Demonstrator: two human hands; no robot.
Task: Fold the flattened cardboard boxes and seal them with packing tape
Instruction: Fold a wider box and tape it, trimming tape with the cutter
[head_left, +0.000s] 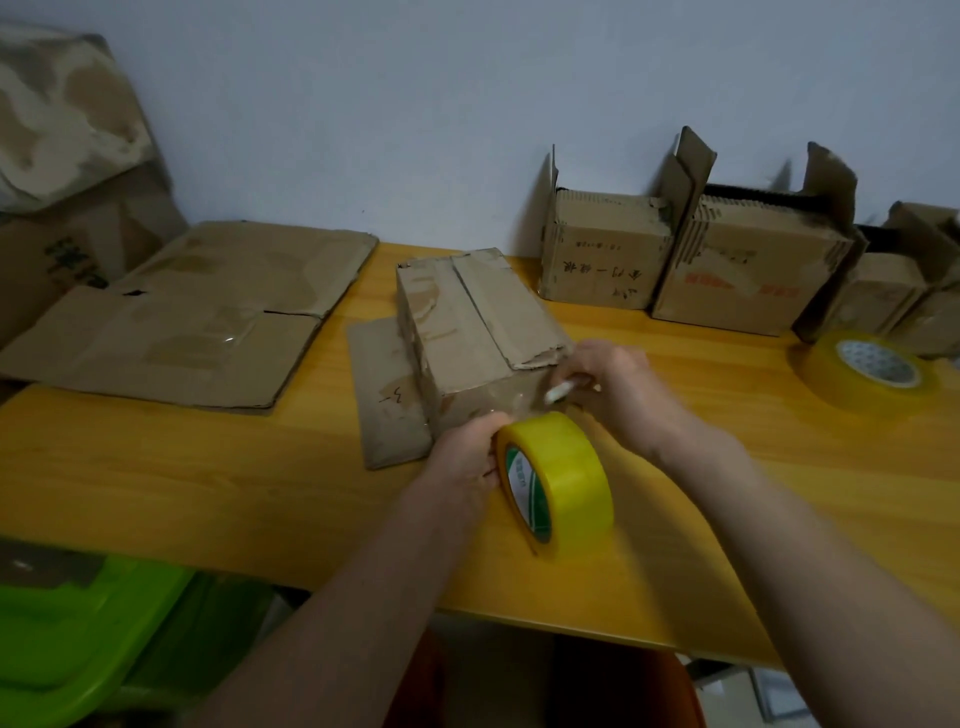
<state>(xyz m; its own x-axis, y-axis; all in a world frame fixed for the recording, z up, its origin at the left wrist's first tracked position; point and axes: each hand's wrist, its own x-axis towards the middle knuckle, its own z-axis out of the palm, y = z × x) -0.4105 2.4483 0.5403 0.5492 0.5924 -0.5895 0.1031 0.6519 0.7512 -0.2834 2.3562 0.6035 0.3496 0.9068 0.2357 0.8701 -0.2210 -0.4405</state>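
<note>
Flattened cardboard (197, 317) lies at the table's (156, 467) left end. The left hand (467, 457) reaches in from below, fingers curled round a yellow tape roll (558, 480) held on edge just before the folded box (478, 332). That worn brown box stands mid-table, flaps closed, partly on a flat cardboard piece (387, 400). The right hand (615, 384) presses against the box's near end, fingers pinching a small white tool (561, 389). Further right, open boxes (675, 260) line the wall beside a second tape roll (865, 371).
</note>
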